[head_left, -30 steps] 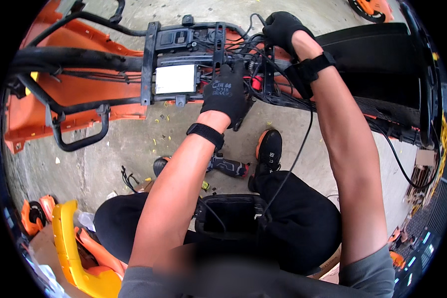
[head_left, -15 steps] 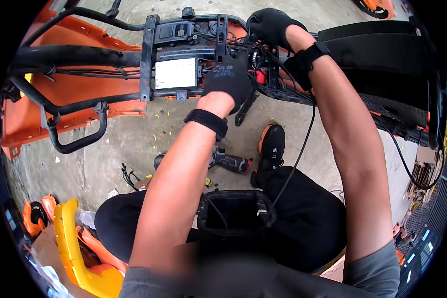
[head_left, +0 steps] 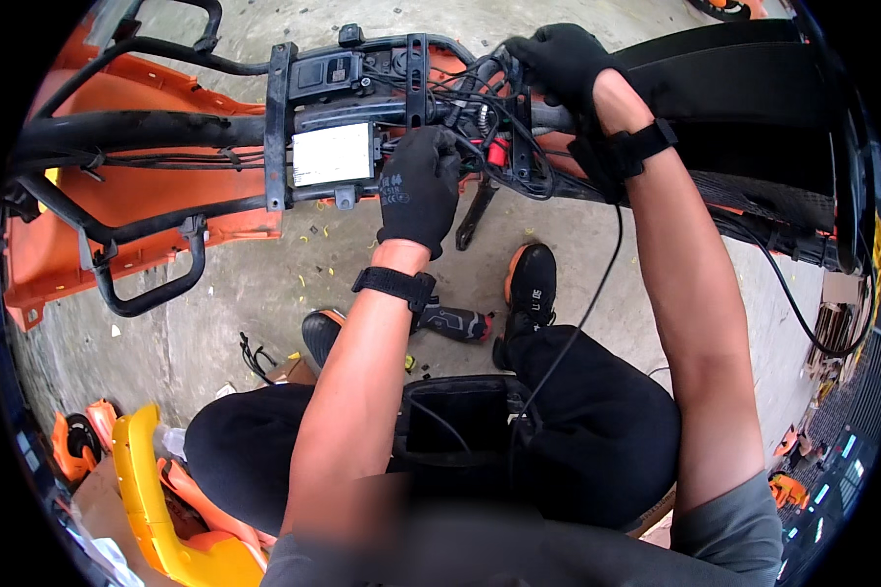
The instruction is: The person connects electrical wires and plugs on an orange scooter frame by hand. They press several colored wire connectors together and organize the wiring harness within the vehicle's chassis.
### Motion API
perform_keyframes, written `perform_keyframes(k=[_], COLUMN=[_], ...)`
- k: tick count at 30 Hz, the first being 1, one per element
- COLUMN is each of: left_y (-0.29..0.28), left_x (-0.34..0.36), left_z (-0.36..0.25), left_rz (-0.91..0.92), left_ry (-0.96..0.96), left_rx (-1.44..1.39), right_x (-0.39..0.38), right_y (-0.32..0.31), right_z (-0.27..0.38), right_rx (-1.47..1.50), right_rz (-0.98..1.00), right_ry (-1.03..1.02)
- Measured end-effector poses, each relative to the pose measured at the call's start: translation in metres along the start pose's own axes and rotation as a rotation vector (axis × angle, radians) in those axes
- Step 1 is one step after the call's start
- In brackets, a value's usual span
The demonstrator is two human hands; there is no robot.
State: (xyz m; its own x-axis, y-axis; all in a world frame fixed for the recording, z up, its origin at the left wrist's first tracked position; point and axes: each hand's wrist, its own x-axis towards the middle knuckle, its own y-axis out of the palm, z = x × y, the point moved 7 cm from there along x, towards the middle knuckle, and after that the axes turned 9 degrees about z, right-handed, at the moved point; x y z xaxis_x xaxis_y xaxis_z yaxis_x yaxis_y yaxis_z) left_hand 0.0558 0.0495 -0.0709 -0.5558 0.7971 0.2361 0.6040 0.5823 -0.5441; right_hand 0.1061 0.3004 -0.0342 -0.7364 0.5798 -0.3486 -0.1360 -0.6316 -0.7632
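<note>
When working with left hand (head_left: 418, 191) curled beside the white-topped box (head_left: 333, 154) and right hand (head_left: 566, 64) bent at black cables (head_left: 489, 73), avoid tugging; cannot tell whether gripping anything.

Vehicle frame (head_left: 278, 127): matt, apparently metal.

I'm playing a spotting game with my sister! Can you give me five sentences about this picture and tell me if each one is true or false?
1. Both hands are bare. False: the left hand and right hand wear black gloves.
2. The white-topped box is to the right of the left hand. False: it is to the left of it.
3. A dark tool with a red end is on the floor. True.
4. The big yellow part is in the picture's lower right. False: it is in the lower left.
5. A small red part shows to the right of the left hand. True.
</note>
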Motion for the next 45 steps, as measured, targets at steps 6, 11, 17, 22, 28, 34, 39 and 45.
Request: perform_keyframes(k=[6,11,17,22,28,34,39,45], left_y=[-0.003,-0.001,0.002,0.004,-0.001,0.0,0.001,0.0], left_x=[0.001,0.002,0.003,0.003,0.0,0.001,0.002,0.001], left_z=[0.005,0.008,0.014,0.016,0.019,0.016,0.021,0.021], left_rz=[0.036,0.024,0.052,0.106,0.141,0.179,0.201,0.22], left_ry=[0.0,-0.049,-0.039,-0.006,-0.009,0.017,0.019,0.02], left_rx=[-0.012,-0.079,-0.168,-0.177,-0.203,-0.17,-0.176,-0.205], right_x=[-0.036,-0.098,-0.094,-0.078,-0.085,-0.079,-0.079,-0.095], right_y=[-0.003,0.033,0.077,0.08,0.091,0.115,0.093,0.082], right_z=[0.025,0.044,0.031,0.021,0.024,0.009,0.019,0.038], right_rx=[0.359,0.156,-0.254,-0.086,0.931,1.195,0.551,-0.136], right_rz=[-0.108,0.009,0.066,-0.041,0.326,0.51,0.313,0.057], right_ry=[-0.046,-0.292,-0.067,-0.075,0.018,-0.099,-0.508,-0.862])
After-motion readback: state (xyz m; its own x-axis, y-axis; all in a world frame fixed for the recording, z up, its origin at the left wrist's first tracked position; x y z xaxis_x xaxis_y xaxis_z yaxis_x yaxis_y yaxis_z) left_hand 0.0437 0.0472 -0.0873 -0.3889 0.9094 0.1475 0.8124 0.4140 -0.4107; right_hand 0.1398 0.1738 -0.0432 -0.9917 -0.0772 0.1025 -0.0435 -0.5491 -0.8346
